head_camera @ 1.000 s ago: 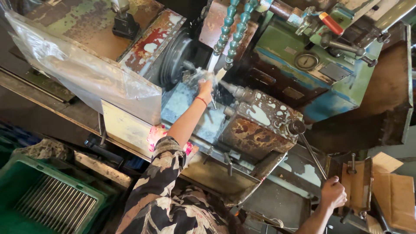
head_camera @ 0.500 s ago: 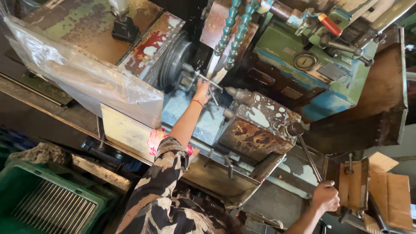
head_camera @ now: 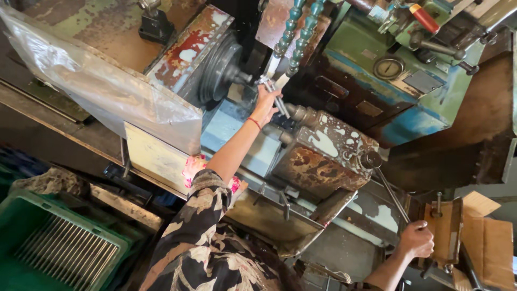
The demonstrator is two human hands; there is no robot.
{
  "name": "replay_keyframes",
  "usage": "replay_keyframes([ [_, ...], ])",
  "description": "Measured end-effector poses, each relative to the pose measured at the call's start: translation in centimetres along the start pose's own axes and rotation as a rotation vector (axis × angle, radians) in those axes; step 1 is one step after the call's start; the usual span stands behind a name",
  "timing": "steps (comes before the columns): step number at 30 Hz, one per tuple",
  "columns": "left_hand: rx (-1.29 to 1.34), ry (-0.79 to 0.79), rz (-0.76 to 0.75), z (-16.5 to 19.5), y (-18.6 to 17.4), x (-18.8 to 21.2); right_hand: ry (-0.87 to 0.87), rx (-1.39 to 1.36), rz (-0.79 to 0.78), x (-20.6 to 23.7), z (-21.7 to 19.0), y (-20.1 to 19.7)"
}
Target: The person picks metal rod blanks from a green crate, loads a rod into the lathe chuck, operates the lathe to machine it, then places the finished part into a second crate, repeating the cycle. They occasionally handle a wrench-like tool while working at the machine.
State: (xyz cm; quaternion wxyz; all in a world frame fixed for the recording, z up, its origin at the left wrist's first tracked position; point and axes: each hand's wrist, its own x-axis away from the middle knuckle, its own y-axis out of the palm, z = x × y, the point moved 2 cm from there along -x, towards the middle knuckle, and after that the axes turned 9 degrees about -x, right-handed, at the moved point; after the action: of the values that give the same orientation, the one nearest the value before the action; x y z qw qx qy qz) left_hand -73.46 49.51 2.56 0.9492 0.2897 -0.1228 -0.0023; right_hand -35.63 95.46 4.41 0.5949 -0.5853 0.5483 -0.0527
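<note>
Left hand: my left hand (head_camera: 265, 104) grips a small metal rod (head_camera: 278, 101) beside the lathe chuck (head_camera: 219, 67).
Right hand: my right hand (head_camera: 416, 239) is closed around the long lever handle (head_camera: 392, 194), near right.

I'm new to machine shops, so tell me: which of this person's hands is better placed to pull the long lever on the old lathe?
The right hand, most likely. It is already wrapped around the end of the long lever. The left hand is busy up at the chuck, touching a small metal workpiece under the coolant hoses.
</note>
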Motion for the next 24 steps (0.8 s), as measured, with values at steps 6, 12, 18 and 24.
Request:
replay_keyframes([
  [6, 0.068, 0.011, -0.066, 0.4, 0.8, 0.4, -0.076, 0.009, 0.027, -0.1, 0.1, 0.3],
  [12, 0.091, -0.056, 0.134, -0.5, -1.1, -0.2, 0.052, -0.069, -0.093, -0.3, 0.2, 0.4],
  [18, 0.196, 0.0, 0.221, 0.1, -3.5, -0.2, -0.017, -0.042, -0.057, -0.1, 0.0, -0.4],
  [24, 0.265, 0.024, 0.213, 0.4, -3.8, 0.4, -0.036, -0.043, -0.214, 2.3, 0.7, -1.7],
])
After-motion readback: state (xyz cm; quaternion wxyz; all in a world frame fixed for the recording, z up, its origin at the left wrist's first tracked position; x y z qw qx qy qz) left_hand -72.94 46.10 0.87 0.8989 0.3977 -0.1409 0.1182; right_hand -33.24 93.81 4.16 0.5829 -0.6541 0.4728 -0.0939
